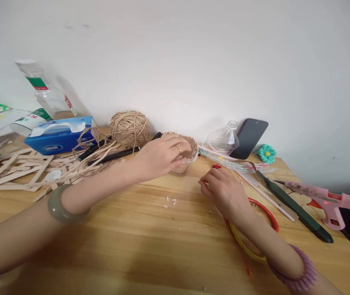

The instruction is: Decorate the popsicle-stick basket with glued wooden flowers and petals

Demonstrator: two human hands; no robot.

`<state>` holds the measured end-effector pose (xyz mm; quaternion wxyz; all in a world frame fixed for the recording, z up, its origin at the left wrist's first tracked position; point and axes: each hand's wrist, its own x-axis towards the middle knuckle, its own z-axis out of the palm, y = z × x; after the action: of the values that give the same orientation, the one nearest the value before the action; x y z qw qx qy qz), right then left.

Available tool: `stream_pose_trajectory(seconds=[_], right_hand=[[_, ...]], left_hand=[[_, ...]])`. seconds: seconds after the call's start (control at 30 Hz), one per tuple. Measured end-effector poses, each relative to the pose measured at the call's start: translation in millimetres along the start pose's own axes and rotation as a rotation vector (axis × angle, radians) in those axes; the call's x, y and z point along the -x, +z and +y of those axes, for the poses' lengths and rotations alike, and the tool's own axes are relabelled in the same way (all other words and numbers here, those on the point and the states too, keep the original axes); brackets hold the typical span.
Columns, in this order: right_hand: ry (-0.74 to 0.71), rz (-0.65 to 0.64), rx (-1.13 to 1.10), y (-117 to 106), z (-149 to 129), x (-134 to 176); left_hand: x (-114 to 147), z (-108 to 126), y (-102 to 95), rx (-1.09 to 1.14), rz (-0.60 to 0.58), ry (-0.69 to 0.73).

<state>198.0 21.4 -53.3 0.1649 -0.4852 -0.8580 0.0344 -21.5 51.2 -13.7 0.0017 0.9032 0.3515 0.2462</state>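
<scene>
My left hand (165,155) reaches across to a small round beige container (194,152) with a scalloped rim. Its fingers bend over the rim and into the opening; the thumb side lies along the near wall. Part of the container is hidden by this hand. To the right, just above the tabletop, my right hand (224,190) has its fingers pressed together; anything in them is hidden. A small red piece (216,166) shows just behind its knuckles. Beneath the right wrist lie a red and yellow ring (269,215) and a thin red cord (246,260).
Wooden craft sticks (18,172), a blue tissue box (59,135), a twine ball (130,128) and a bottle (50,94) stand left. On the right are a phone (250,138), a clear plastic bottle piece (225,139), silvery tinsel stems (230,162), a dark green tool (297,209) and a pink glue gun (328,200).
</scene>
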Motion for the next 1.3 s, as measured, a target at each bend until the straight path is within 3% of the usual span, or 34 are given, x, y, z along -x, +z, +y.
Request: stream_pose_trajectory(seconds=[0.1, 0.37, 0.6, 0.7, 0.83, 0.9, 0.97, 1.1, 1.3], right_hand=[[0.046, -0.011, -0.204, -16, -8, 8], [0.216, -0.106, -0.7, -31, -34, 23], [0.248, -0.174, -0.848, -34, -43, 37], [0.223, -0.067, -0.71, -39, -31, 47], [0.192, 0.141, -0.163, -40, 5, 72], [0.161, 0.165, 0.16, -35, 23, 88], [0.098, 0.11, 0.322, -25, 36, 104], [0.098, 0.088, 0.343, -7, 44, 123], [0.128, 0.125, 0.21, 2, 48, 121]], left_hand=[[13, 15, -4.9, 0.173, 0.108, -0.11], [34, 64, 5.1, 0.703, -0.032, -0.515], [37, 84, 14.5, 1.0, -0.009, -0.642], [39, 90, 11.8, 1.007, -0.002, -0.708], [43, 91, 2.3, 1.011, 0.062, -0.818], [47, 89, -3.6, 0.996, 0.13, -0.861], [53, 86, -8.8, 0.976, 0.189, -0.906], [66, 82, -14.8, 0.936, 0.256, -0.965], [80, 80, -15.6, 0.89, 0.401, -0.975]])
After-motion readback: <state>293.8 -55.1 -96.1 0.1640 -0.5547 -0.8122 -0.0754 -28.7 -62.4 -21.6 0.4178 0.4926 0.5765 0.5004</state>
